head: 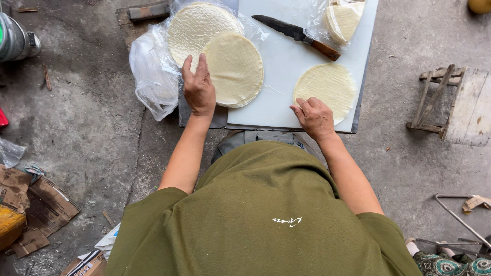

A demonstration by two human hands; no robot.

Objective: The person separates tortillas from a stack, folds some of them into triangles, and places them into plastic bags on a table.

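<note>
My left hand (198,88) lies flat with fingers together at the left edge of a stack of round pale wrappers (236,69) on the white cutting board (286,71). Behind that stack, another round stack (197,25) sits on a clear plastic bag (153,71). My right hand (314,116) rests with fingertips on the near edge of a single round wrapper stack (327,84) at the board's right. A knife with a dark blade and wooden handle (299,35) lies at the board's far side. A bagged pile of wrappers (341,21) is at the far right corner.
The board lies on a rough concrete floor. A small wooden stool (452,105) is tipped over at right. Torn cardboard (36,209) lies at lower left, a grey metal container (15,38) at upper left, and a metal frame (458,220) at lower right.
</note>
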